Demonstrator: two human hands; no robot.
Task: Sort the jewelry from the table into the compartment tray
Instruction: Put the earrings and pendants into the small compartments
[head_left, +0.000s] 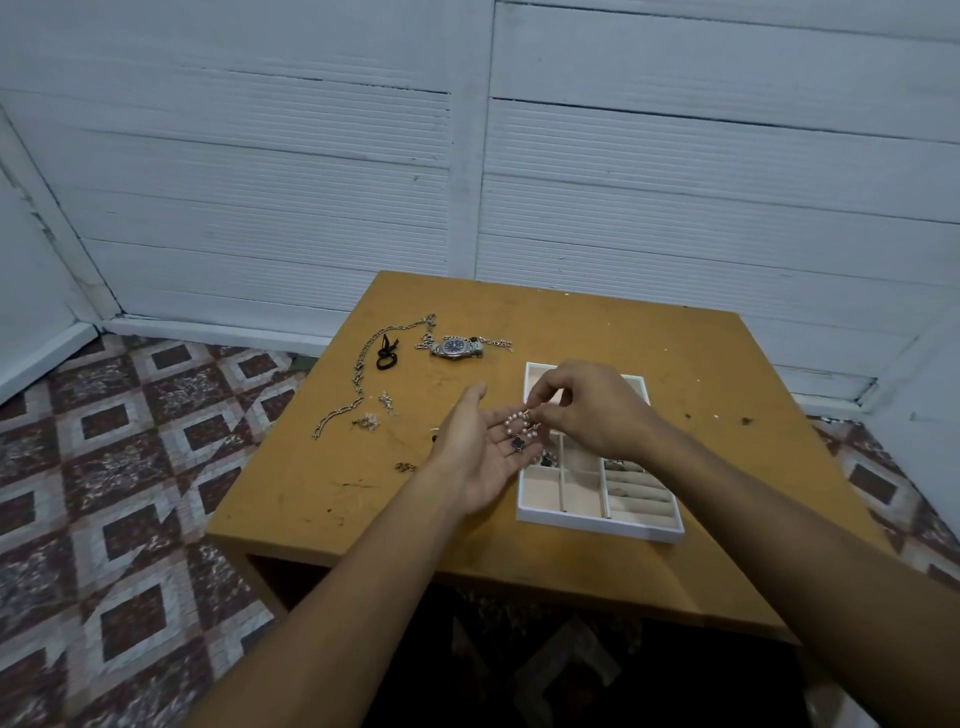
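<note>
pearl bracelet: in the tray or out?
Out. The pearl bracelet lies on the open palm of the left hand, the right hand pinching its top, by the left edge of the tray.

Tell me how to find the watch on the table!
On the wooden table, look at the far side, beyond the white tray. The watch lies there, right of the long silver chain; it alone has a round dark face and a wide metal band.
</note>
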